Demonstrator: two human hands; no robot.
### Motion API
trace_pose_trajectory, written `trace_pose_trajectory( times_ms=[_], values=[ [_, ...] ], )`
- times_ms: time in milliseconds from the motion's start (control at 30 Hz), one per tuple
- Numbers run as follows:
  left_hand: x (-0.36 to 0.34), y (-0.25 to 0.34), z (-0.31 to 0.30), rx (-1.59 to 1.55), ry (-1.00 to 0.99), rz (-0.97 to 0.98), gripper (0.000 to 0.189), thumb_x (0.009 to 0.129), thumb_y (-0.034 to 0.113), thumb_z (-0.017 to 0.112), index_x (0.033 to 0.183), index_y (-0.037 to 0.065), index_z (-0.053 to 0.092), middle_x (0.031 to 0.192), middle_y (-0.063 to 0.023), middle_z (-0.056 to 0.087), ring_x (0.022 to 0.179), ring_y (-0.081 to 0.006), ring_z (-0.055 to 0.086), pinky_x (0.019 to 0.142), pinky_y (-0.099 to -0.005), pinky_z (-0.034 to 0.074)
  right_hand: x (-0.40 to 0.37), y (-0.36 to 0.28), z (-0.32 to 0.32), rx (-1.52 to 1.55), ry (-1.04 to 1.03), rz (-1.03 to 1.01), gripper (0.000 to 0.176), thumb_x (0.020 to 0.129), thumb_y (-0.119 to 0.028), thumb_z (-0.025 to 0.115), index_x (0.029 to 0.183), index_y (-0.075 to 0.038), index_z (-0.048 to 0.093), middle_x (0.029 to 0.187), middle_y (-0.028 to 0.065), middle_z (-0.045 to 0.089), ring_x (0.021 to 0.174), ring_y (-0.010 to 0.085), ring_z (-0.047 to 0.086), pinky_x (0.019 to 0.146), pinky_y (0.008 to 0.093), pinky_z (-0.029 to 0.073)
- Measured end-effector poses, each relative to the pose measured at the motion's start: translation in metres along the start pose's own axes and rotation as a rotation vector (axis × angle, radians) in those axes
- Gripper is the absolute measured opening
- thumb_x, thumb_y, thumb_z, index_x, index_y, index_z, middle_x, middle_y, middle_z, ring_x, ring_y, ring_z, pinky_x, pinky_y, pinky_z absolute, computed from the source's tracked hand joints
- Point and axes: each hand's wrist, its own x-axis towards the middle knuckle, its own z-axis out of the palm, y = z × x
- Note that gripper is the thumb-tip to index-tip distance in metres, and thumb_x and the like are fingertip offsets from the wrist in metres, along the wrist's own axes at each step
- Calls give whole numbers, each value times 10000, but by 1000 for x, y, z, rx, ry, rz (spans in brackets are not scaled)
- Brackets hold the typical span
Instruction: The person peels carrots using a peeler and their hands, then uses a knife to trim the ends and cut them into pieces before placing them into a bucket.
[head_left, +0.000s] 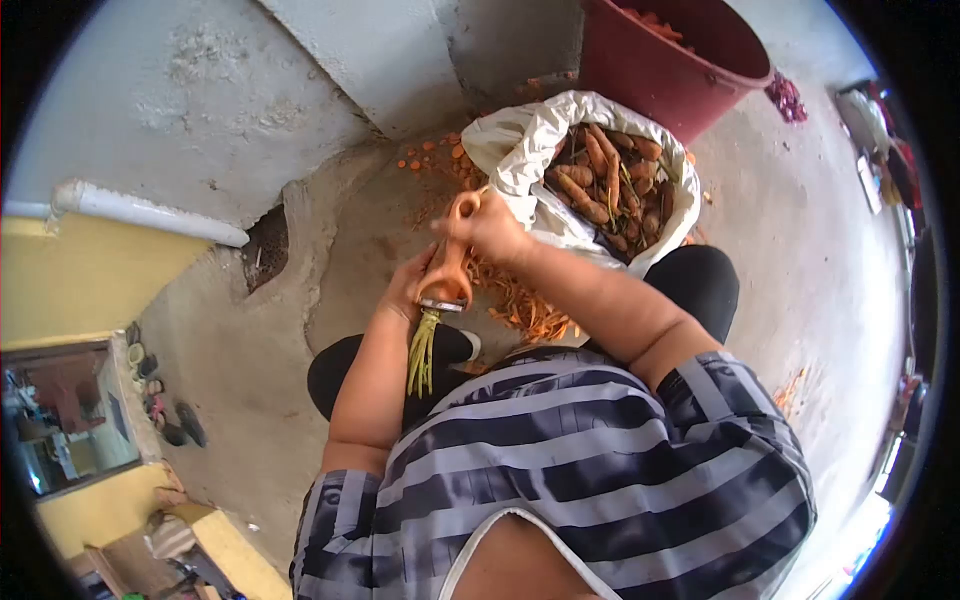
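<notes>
My right hand (492, 230) is closed round the handle of an orange Y-shaped peeler (447, 280). Its metal blade points down toward my lap. Behind the peeler, my left hand (408, 284) is closed on a carrot whose cut green stalks (421, 352) hang out below the blade. Most of that carrot's body is hidden by the peeler and my fingers. Orange peelings (530, 305) lie in a heap on the floor under my right forearm. Just beyond my right hand stands an open white sack (525, 160) holding several unpeeled, soil-stained carrots (605, 175).
A dark red tub (665, 75) with orange pieces inside stands behind the sack. Carrot slices (430, 155) are scattered on the concrete floor (240, 370) by the wall. A white pipe (145, 212) runs along the left wall, and shoes (188, 425) lie near a doorway.
</notes>
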Motion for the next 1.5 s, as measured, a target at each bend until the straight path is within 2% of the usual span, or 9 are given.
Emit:
trace_pose_trajectory(
  times_ms=[233,367,567,633,900,1167,1233,1300,1500],
  values=[
    [-41,-13,42,304,88,-121,482,866,437,433,1059,-1,489,783,-160,571,626,-253,601,500,-350,522,36,54,-139,-36,799,1,226,736,-170,677,693,10,549,584,76,577,460,119,510,441,277,427],
    [-28,-10,36,286,18,-146,479,853,451,462,1041,12,499,818,-137,579,641,-241,606,503,-370,515,-5,26,-105,202,726,29,212,713,-155,701,724,-1,555,658,60,556,563,139,522,489,282,425],
    [-15,-24,57,336,-144,9,447,877,391,431,1093,2,477,891,-176,586,762,-274,604,622,-350,529,-73,2,-20,98,85,-154,278,699,-228,716,729,-1,557,627,57,560,586,109,531,508,272,445],
    [-19,-27,62,199,80,-35,447,879,395,424,1090,4,479,896,-178,587,750,-273,608,598,-357,530,-66,2,-33,201,201,-31,281,668,-260,732,692,-40,559,627,24,547,573,105,492,543,280,443],
    [-72,-39,79,308,-35,-151,517,874,497,367,1041,25,493,785,-149,576,598,-237,584,501,-360,510,-23,27,-138,127,750,-123,194,733,-140,681,678,-14,544,614,55,567,469,117,500,438,254,416],
    [-32,-9,55,286,-104,-61,440,869,403,450,1048,4,503,861,-131,592,724,-244,609,590,-361,531,-60,0,-3,45,108,-258,271,666,-224,741,661,-25,558,613,22,555,558,85,499,531,265,442],
    [-22,-6,52,296,109,18,424,876,372,446,1058,-7,499,869,-131,590,717,-262,609,586,-359,529,-42,3,-21,298,155,-21,257,677,-204,734,684,-19,556,631,40,557,556,106,511,520,272,451],
    [-23,-4,44,411,-111,-117,436,872,387,454,1061,-4,498,867,-132,589,682,-265,612,555,-373,530,-31,0,-40,393,277,40,263,679,-204,723,699,-4,552,630,52,548,549,135,520,512,282,455],
    [-30,-19,50,333,66,-157,482,867,449,427,1080,23,497,819,-138,595,665,-258,615,508,-372,525,11,28,-121,163,727,-86,224,724,-173,691,692,8,563,632,68,575,534,133,534,472,261,441]
  ],
)
